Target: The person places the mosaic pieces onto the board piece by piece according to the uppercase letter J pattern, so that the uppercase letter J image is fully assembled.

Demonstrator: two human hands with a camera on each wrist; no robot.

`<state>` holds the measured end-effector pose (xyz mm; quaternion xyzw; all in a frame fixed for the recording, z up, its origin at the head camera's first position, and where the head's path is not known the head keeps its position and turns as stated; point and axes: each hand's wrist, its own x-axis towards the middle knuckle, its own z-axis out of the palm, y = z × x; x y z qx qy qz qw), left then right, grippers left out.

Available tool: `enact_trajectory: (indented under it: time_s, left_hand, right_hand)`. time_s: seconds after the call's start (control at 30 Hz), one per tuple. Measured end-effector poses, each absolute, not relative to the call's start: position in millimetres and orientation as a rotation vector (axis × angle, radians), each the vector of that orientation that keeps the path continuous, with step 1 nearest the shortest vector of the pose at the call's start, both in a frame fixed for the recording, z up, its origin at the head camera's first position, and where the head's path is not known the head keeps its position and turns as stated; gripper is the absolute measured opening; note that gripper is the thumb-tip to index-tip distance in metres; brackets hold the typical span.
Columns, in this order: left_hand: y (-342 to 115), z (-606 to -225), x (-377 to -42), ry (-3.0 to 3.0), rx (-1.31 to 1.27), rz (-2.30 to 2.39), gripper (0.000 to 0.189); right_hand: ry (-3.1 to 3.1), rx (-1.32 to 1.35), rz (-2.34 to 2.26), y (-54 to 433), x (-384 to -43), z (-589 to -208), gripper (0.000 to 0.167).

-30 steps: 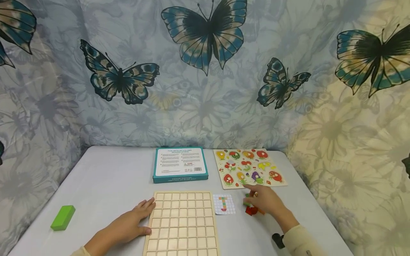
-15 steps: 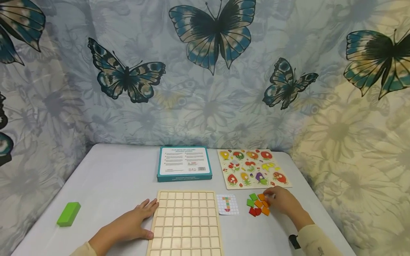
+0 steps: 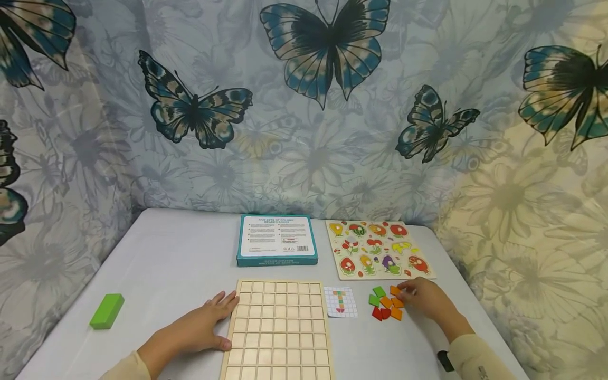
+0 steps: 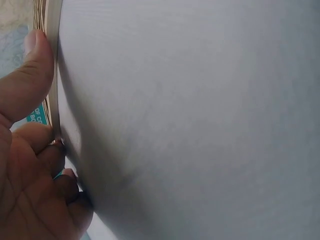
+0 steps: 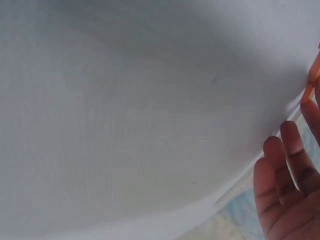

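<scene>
The left hand (image 3: 201,323) is resting at the left edge of a pale wooden board with a square grid (image 3: 280,327); its thumb and fingers are standing apart and touching that edge, without closing around anything.

The right hand (image 3: 424,297) is reaching to a group of small flat tiles, its foremost fingertip touching a flat orange square tile (image 3: 395,291) at the group's far right corner. Whether the thumb is also pinching the tile, I cannot tell; the other fingers are extending loosely in the right wrist view.

Beside the touched tile, three more orange tiles (image 3: 386,302), two green square tiles (image 3: 374,300) and two red tiles (image 3: 377,313) are lying close together. A white paper card with a coloured grid pattern (image 3: 341,302) is lying between this group and the grid board, just beside the latter.

Farther back, a teal and white cardboard box (image 3: 277,237) is lying near a cream puzzle board with fruit pictures (image 3: 386,248). A bright green rectangular block (image 3: 106,311) is sitting well apart on the left. A white cloth-covered surface (image 3: 180,253) is carrying everything, and a butterfly-print fabric (image 3: 313,158) is hanging behind.
</scene>
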<state>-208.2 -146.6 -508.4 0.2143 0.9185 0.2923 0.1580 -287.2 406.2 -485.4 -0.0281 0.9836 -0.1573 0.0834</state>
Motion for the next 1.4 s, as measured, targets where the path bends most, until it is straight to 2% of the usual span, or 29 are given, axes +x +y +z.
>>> enact_trajectory:
  time_s: [0.6, 0.77, 0.9, 1.07, 1.2, 1.4]
  left_hand:
    - [-148, -506, -213, 2.624, 0.593, 0.845, 0.103]
    - [-148, -507, -213, 2.623, 0.606, 0.805, 0.103]
    - [-148, -508, -215, 2.643, 0.623, 0.784, 0.104]
    - [-147, -507, -216, 2.655, 0.626, 0.772, 0.103]
    - [-146, -507, -216, 2.655, 0.634, 0.774, 0.103]
    - [-147, -507, -214, 2.657, 0.628, 0.768, 0.103]
  right_hand:
    - [2.935, -0.031, -0.541, 396, -288, -477, 0.039]
    - [2.932, -0.129, -0.594, 325, -282, -471, 0.03]
    - [2.92, -0.437, -0.556, 240, -280, -466, 0.02]
    - [2.875, -0.758, -0.482, 157, -279, -470, 0.02]
    - [2.889, -0.841, -0.417, 124, -280, -478, 0.018]
    - [2.904, -0.844, -0.375, 109, -280, -483, 0.021]
